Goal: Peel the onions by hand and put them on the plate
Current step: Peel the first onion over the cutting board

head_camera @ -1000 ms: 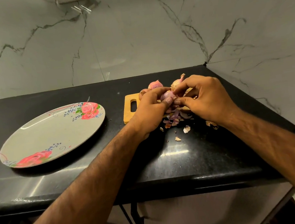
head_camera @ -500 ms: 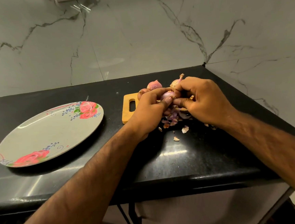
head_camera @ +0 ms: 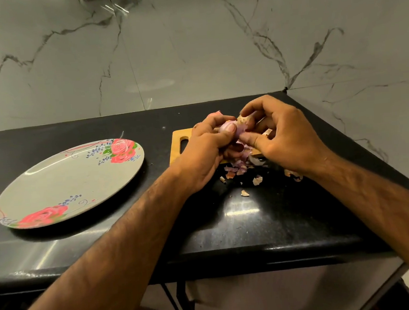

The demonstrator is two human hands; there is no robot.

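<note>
- Onion point(head_camera: 226, 128) is held just above the cutting board point(head_camera: 177, 138) at the back right of the dark surface point(head_camera: 254, 224). The left grip point(head_camera: 206, 154) has it wrapped between thumb and curled fingers, and pale purple flesh shows beside the thumbnail.
- The right grip point(head_camera: 284, 135) holds differently than it did half a second ago. Then, thumb and forefinger lay close against the bulb. Now the forefinger arches over the top and, with the thumb, pinches a tan flap of skin point(head_camera: 244, 120) that stands away from the bulb.
- Both hands have lifted slightly toward the wall. The unpeeled onions behind them, plain a second ago, are nearly hidden, and only a pink sliver point(head_camera: 214, 115) peeks over the left fingers.
- The peel scraps point(head_camera: 237, 169) under the hands and on the surface in front of the board look much as they did, so nothing large seems to have dropped in this last second.
- The plate point(head_camera: 69, 181) lies well apart to the left, where it was, and the held bulb has not gone to it.
- The lifted flap suggests an outer layer is coming free, so this bulb is mid-peel. How much skin remains on its far side is hidden by the fingers.
</note>
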